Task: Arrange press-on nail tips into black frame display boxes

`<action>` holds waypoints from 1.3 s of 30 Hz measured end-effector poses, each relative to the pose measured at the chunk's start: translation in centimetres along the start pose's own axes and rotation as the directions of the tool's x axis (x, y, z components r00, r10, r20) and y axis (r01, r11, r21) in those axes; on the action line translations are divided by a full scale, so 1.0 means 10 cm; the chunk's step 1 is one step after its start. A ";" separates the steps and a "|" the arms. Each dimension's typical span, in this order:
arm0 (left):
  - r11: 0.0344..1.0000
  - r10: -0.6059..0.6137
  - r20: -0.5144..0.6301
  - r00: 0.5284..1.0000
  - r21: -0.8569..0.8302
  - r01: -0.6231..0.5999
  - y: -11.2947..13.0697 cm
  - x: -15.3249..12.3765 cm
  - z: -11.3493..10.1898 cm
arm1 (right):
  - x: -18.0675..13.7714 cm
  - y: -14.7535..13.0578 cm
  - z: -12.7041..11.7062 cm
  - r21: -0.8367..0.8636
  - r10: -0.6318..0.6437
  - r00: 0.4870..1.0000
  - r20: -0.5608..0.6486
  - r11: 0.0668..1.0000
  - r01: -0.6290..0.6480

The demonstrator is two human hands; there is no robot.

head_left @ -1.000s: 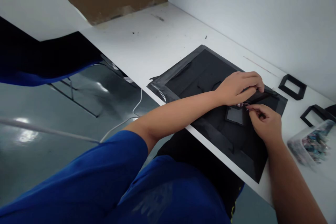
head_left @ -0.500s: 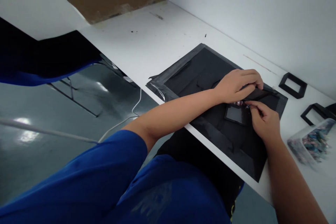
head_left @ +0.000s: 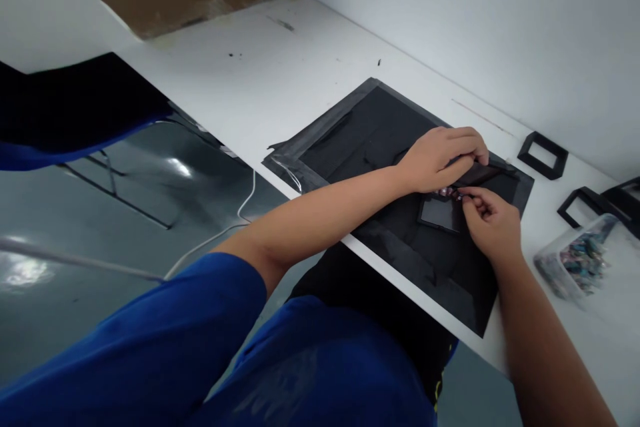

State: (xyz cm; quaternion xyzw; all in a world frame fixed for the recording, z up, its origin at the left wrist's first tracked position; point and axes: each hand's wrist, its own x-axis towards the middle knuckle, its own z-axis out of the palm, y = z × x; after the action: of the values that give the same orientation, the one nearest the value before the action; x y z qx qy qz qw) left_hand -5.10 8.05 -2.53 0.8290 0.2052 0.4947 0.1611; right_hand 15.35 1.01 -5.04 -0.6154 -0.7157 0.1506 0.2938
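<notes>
A plain workshop bench, this: a long white table (head_left: 280, 73) against bare white walls, with a black work mat (head_left: 370, 140) taped down on it. At the right lie small black frames (head_left: 543, 155) and a clear tub of tiny parts (head_left: 575, 260). Grey polished floor on the left, a cable (head_left: 220, 230) trailing down.

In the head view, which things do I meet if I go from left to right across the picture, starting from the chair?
Chair → white cable → black mat → left hand → right hand → black frame → clear container of small pieces.
</notes>
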 end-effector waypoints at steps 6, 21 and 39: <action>1.000 0.018 -0.015 1.000 -0.002 -0.018 -0.01 0.00 0.02 | 0.00 -0.04 0.01 -0.012 0.008 1.000 0.000 1.000 -0.008; 0.998 0.067 -0.038 0.997 -0.005 -0.068 -0.03 0.00 0.02 | 0.00 -0.05 0.00 -0.041 -0.018 1.000 0.006 0.999 0.018; 0.932 0.228 -0.218 0.949 0.331 -0.148 0.27 0.00 -0.02 | -0.38 0.08 -1.43 -0.482 0.184 0.793 -0.581 0.707 -0.517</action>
State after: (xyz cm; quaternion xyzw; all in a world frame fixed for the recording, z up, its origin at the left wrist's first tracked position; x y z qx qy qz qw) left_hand -4.79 5.75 -1.19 0.7901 0.2183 0.5709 -0.0472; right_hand 24.90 -4.57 4.77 -0.8225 -0.4889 -0.1994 0.2113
